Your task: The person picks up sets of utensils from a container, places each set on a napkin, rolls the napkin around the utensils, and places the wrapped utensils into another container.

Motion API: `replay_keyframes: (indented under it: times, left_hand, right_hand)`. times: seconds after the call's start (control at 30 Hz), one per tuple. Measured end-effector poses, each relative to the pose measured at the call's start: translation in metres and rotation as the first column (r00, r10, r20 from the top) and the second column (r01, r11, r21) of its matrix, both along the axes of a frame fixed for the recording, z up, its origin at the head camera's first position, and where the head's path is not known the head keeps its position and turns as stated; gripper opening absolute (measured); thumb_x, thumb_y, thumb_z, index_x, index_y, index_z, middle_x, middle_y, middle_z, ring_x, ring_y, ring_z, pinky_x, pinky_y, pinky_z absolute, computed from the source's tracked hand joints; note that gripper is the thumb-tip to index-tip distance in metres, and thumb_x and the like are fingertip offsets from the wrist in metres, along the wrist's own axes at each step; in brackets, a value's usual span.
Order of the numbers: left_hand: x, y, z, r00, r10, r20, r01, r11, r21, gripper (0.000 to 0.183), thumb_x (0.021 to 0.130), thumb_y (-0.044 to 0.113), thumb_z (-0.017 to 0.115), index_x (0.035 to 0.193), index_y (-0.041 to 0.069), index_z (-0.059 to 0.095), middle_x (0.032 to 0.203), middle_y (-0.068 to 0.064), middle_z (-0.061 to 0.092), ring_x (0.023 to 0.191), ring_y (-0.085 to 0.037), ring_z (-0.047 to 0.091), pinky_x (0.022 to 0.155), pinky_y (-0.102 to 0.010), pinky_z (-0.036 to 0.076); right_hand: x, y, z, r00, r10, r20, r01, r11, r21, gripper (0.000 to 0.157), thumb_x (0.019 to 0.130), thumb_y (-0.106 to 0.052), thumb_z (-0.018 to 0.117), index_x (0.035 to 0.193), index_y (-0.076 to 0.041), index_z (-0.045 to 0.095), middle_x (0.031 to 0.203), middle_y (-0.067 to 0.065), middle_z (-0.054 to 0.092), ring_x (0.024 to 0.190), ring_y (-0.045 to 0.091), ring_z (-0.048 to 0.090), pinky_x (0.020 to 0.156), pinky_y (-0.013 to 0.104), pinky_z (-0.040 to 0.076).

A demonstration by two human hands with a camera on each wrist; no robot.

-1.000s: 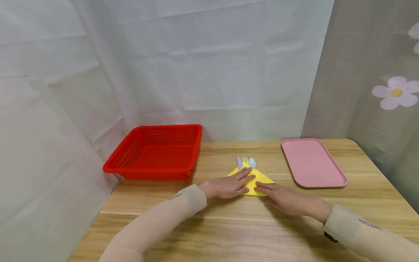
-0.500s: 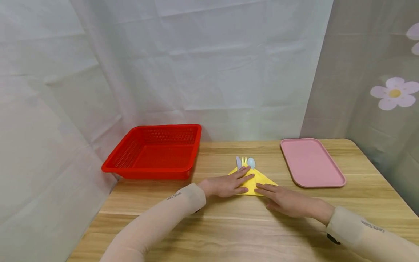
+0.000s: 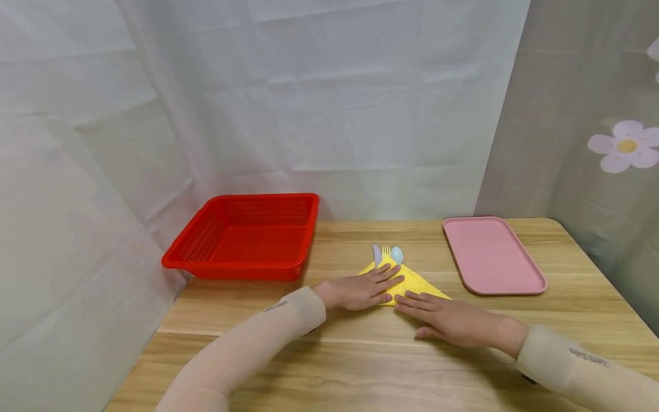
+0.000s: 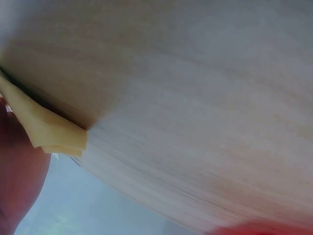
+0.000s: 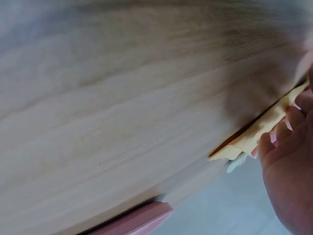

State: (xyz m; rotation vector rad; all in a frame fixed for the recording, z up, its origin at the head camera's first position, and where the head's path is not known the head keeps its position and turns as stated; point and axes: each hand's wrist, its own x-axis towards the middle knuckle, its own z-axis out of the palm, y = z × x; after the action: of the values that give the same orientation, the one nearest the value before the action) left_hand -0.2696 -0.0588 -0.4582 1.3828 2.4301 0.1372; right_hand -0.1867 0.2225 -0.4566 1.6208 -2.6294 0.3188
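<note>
We note on the table [image 3: 340, 366] the right hand [image 3: 455, 320], fingers straight, touching the yellow napkin [image 3: 416, 282] at five o'clock, the left hand [image 3: 358, 290] spread over its nine o'clock side, knife [image 3: 377, 255], fork [image 3: 386, 252] and spoon [image 3: 397, 254] protruding at twelve, pink tray [image 3: 494, 256] at two, red basket [image 3: 242, 272] at ten.

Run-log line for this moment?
left hand: on napkin | right hand: on napkin | knife, fork, spoon: ends poking out

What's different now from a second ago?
The right grip moved its fingers a bit left over the yellow napkin, whose right corner now shows farther out to the right. Nothing was picked up or let go. The left grip, knife, fork, spoon, red basket and pink tray stayed put.
</note>
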Motion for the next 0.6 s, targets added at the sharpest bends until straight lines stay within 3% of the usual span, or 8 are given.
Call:
replay_keyframes:
  times: [0.3,0.6]
  left_hand:
    - [-0.002,-0.002,-0.002,1.0,-0.004,0.016,0.004,1.0,0.001,0.064,0.114,0.048,0.023,0.169,0.025,0.0,0.174,0.005,-0.014,0.159,-0.016,-0.015,0.129,-0.035,0.0]
    - [-0.003,-0.002,-0.003,1.0,-0.003,0.031,0.003,1.0,0.01,0.065,0.113,0.051,0.023,0.169,0.025,0.001,0.174,0.006,-0.013,0.159,-0.015,-0.015,0.129,-0.034,-0.002]
  right_hand:
    - [-0.003,0.003,-0.001,0.994,0.003,0.107,-0.01,0.998,0.066,0.071,0.109,-0.045,0.049,0.164,-0.004,0.029,0.17,0.016,0.026,0.152,0.037,0.033,0.117,0.054,0.038]
    - [0.0,0.019,-0.003,0.992,-0.034,0.119,0.024,0.996,0.084,0.072,0.109,-0.048,0.048,0.164,-0.004,0.03,0.169,0.016,0.029,0.15,0.039,0.037,0.117,0.054,0.038]
